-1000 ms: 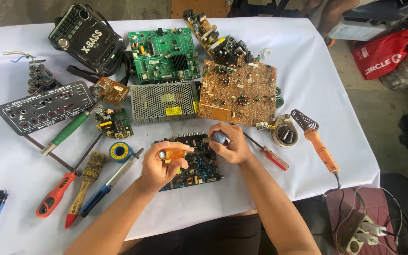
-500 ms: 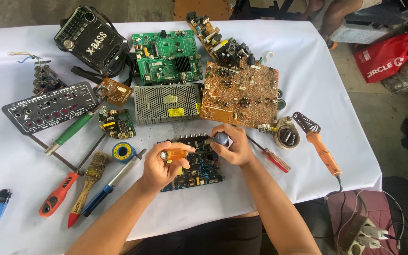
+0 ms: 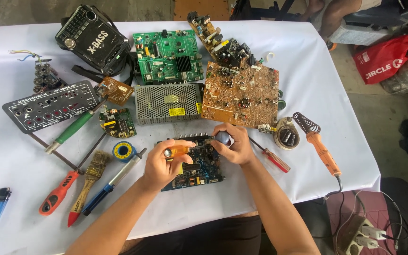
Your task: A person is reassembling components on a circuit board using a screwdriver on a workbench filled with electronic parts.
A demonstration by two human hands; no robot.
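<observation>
Two hands meet over our dark circuit board (image 3: 199, 165) at the surface's near edge: our left hand (image 3: 159, 165) has its fingers closed round an amber-handled screwdriver (image 3: 178, 152), and our right hand (image 3: 232, 146) pinches a small blue-grey knob (image 3: 222, 137). We judge the board light, stiff and fragile, best held by its edges.

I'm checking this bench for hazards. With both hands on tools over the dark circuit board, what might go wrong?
The left hand holds an amber-handled screwdriver low over the dark circuit board; a slip might scratch it. The soldering iron lies on the white cloth near the right hand; if hot, it might scorch the cloth.
</observation>
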